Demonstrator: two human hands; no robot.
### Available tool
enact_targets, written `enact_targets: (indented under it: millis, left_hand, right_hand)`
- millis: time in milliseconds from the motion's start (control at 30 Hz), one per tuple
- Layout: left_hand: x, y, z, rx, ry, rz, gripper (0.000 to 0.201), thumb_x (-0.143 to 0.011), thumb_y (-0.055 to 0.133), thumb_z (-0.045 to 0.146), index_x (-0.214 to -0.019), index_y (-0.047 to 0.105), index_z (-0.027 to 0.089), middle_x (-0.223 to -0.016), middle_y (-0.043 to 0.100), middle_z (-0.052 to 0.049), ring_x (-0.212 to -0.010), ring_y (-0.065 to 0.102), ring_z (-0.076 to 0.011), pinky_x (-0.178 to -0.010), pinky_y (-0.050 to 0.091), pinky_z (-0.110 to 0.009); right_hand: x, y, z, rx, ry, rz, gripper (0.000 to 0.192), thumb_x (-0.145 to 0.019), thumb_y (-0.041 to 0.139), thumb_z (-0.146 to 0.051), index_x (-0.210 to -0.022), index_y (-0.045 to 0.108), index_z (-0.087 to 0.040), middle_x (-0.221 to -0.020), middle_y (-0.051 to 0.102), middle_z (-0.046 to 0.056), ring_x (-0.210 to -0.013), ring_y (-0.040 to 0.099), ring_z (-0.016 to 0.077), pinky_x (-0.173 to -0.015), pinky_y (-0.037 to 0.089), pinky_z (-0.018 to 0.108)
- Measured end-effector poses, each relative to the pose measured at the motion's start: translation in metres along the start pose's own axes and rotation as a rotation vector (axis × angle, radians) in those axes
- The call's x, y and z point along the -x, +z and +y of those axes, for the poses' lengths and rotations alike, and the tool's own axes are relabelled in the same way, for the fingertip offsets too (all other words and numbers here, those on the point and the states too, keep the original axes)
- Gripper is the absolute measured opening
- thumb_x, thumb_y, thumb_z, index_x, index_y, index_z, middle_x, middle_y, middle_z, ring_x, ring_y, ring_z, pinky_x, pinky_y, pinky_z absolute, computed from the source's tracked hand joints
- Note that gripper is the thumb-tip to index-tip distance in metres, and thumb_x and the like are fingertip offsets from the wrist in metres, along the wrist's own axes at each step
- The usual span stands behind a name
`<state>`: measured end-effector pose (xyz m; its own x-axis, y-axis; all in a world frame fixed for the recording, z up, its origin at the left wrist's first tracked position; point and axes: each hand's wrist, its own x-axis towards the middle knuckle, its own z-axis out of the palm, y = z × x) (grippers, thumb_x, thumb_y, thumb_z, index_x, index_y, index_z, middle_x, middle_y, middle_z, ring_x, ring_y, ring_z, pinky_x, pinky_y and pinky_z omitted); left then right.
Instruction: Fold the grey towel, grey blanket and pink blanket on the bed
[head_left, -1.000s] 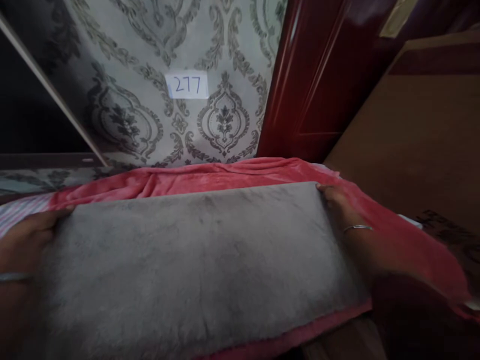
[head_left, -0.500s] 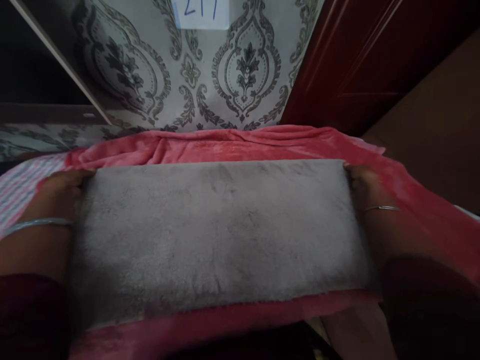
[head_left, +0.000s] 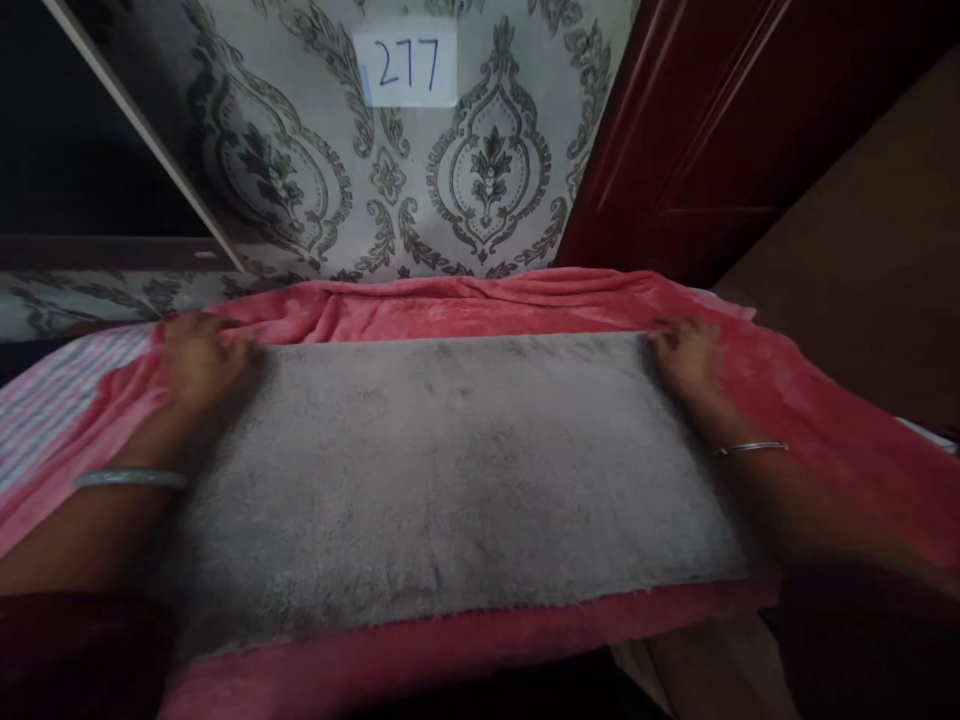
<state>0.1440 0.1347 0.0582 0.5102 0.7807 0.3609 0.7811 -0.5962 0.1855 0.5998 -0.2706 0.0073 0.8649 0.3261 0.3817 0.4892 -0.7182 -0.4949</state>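
Observation:
A grey plush cloth [head_left: 465,470], laid out as a wide rectangle, lies on a pink-red fleece blanket [head_left: 810,420]. My left hand [head_left: 206,360] is at the cloth's far left corner, its fingers loosely spread and a little blurred. At the far right corner is my right hand [head_left: 686,355], also with fingers apart and curved. Neither hand shows a grip on the fabric; whether the fingertips still touch it I cannot tell. The cloth's far edge runs nearly straight between them.
Checked fabric [head_left: 71,390] shows at the left. Behind stands a patterned wall [head_left: 390,235] with a paper label [head_left: 409,65] reading 277. A dark framed panel [head_left: 90,150] is at upper left, a dark red wooden panel [head_left: 675,150] at upper right.
Both hands have let go of the cloth's far corners, and their fingers have opened. They have moved inward, the left more visibly. The view has tilted up slightly, showing the whole label.

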Motion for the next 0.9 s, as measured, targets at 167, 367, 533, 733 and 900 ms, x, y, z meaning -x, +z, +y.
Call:
enact_targets:
  millis: [167,367,533,733,900]
  left_hand:
    - [-0.002,0.035,0.08,0.038,0.554,-0.173,0.043,-0.097,0.042,0.039,-0.116,0.066,0.009,-0.124,0.066,-0.014,-0.121,0.054,-0.0263,-0.109,0.036,-0.042]
    - [-0.01,0.073,0.117,0.028,0.608,-0.241,0.04,-0.097,0.041,0.037,-0.105,0.071,0.011,-0.106,0.07,-0.016,-0.104,0.06,-0.028,-0.097,0.044,-0.045]
    - [-0.02,0.08,0.117,0.127,0.507,-0.262,0.031,-0.095,0.044,0.032,-0.1,0.069,0.014,-0.099,0.07,-0.011,-0.093,0.061,-0.0216,-0.087,0.046,-0.035]
    - [-0.036,0.086,0.118,0.079,0.455,-0.344,0.033,-0.094,0.043,0.031,-0.102,0.068,0.011,-0.094,0.07,-0.011,-0.091,0.062,-0.0224,-0.084,0.046,-0.035]
    - [-0.03,0.094,0.117,0.093,0.514,-0.339,0.031,-0.093,0.044,0.031,-0.108,0.067,0.015,-0.107,0.069,-0.013,-0.102,0.062,-0.0258,-0.09,0.047,-0.039]
  right_hand:
    - [0.017,0.041,-0.057,-0.046,-0.589,-0.244,0.028,-0.093,0.054,-0.022,-0.112,0.074,-0.016,-0.119,0.071,0.012,-0.112,0.061,0.0275,-0.103,0.042,0.041]
    - [0.022,0.077,-0.089,-0.073,-0.63,-0.346,0.029,-0.094,0.054,-0.027,-0.112,0.075,-0.02,-0.113,0.074,0.008,-0.107,0.063,0.0288,-0.097,0.046,0.041]
    - [0.012,0.085,-0.09,-0.1,-0.513,-0.378,0.023,-0.09,0.056,-0.022,-0.1,0.074,-0.014,-0.102,0.074,0.009,-0.096,0.064,0.0273,-0.09,0.047,0.038]
    - [-0.009,0.093,-0.091,-0.117,-0.415,-0.49,0.017,-0.09,0.055,-0.021,-0.091,0.07,-0.012,-0.084,0.07,0.006,-0.081,0.06,0.0212,-0.081,0.048,0.033]
    - [-0.013,0.099,-0.088,-0.065,-0.448,-0.492,0.018,-0.089,0.055,-0.023,-0.096,0.071,-0.016,-0.093,0.073,0.009,-0.088,0.064,0.0252,-0.083,0.05,0.036]
